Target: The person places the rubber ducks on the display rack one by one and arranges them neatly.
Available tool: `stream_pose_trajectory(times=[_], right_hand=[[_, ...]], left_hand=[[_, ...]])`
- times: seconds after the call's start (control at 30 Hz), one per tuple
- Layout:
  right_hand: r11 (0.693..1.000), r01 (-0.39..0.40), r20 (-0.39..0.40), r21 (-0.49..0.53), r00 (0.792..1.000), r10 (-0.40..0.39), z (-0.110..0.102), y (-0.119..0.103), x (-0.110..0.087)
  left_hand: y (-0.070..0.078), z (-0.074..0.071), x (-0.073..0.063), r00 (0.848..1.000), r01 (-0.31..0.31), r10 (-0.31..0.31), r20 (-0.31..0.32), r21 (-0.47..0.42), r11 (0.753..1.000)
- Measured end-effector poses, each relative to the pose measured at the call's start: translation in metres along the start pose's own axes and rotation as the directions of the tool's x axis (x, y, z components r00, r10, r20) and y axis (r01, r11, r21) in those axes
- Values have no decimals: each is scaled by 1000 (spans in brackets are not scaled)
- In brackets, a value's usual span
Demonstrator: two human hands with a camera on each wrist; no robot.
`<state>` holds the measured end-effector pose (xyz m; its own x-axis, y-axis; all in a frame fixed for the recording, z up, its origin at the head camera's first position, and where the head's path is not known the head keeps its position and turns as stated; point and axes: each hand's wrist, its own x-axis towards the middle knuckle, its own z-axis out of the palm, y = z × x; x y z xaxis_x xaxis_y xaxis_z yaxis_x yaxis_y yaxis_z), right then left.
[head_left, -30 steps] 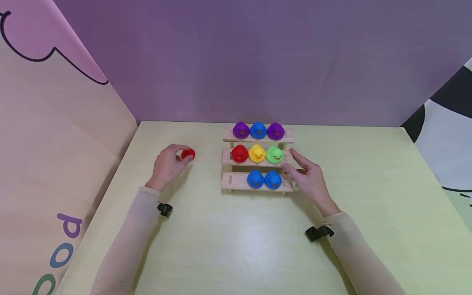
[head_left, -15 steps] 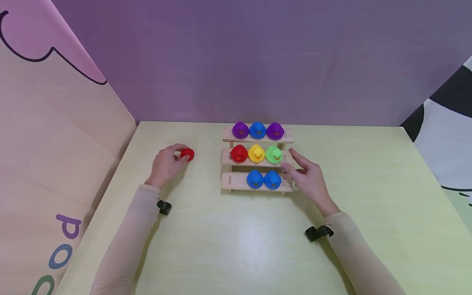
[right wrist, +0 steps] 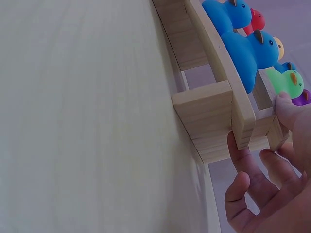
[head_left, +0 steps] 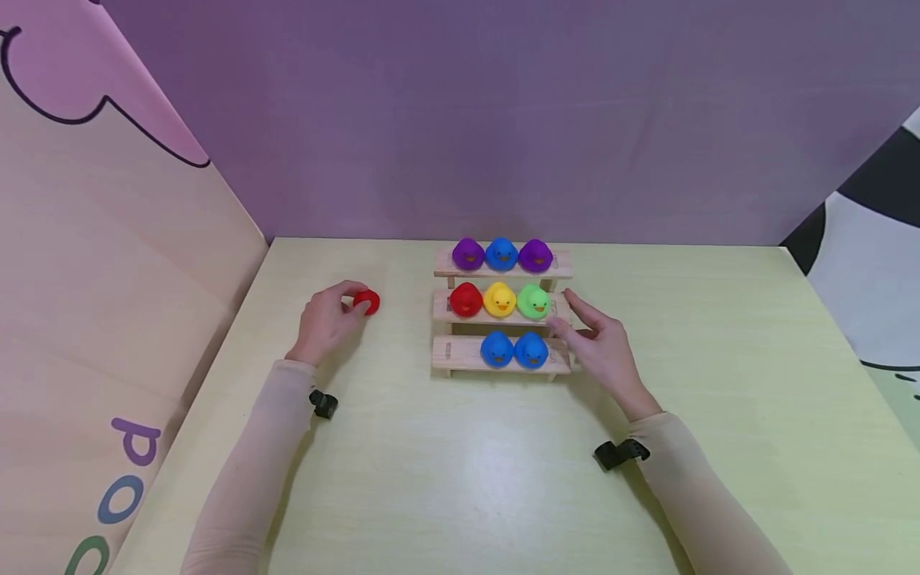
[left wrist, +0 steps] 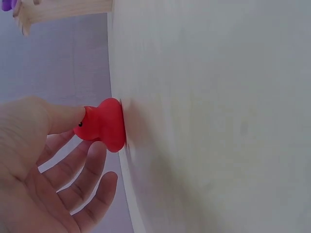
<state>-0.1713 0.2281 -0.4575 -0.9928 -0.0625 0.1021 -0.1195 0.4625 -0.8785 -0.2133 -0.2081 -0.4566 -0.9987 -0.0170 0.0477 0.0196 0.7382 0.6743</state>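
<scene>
At the table's left, my left hand (head_left: 327, 326) pinches a red rubber duck (head_left: 368, 302) between thumb and fingers. In the left wrist view this duck (left wrist: 111, 125) has its base at the tabletop. A three-step wooden stand (head_left: 460, 351) is at the back middle. My right hand (head_left: 604, 351) grips the right end of its middle step, thumb in front. Two blue ducks (head_left: 497, 350) sit on the lowest step. The middle step bears a red duck (head_left: 466, 300), a yellow duck (head_left: 500, 300) and a green duck (head_left: 534, 302).
On the top step are two purple ducks (head_left: 469, 254) with a blue duck (head_left: 501, 254) between them. The lowest step has bare wood at its left. A purple wall (head_left: 503, 120) rises behind the pale table (head_left: 460, 479), and a printed panel (head_left: 108, 279) borders its left.
Almost nothing differs. The red duck in my left hand is turned slightly compared with a second ago, and my right hand stays at the stand.
</scene>
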Motion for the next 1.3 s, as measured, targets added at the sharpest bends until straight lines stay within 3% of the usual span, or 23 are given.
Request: stream_pose_trajectory(times=[0.33, 0.73, 0.93, 1.3], right_hand=[[1000, 5, 0, -2, 1000, -5, 1, 1, 1], [1000, 8, -2, -1, 1000, -8, 1, 1, 1], [1000, 9, -3, 3, 1000, -9, 1, 1, 1], [1000, -5, 2, 6, 1000, 5, 0, 0, 0]], left_hand=[[7, -2, -6, 1000, -1, 1, 3, 16, 1000], [22, -4, -27, 995, -96, 96, 1, -21, 995], [30, -6, -38, 994, -112, 113, 6, -34, 993], [39, 10, -52, 980, -195, 197, 23, -68, 979]])
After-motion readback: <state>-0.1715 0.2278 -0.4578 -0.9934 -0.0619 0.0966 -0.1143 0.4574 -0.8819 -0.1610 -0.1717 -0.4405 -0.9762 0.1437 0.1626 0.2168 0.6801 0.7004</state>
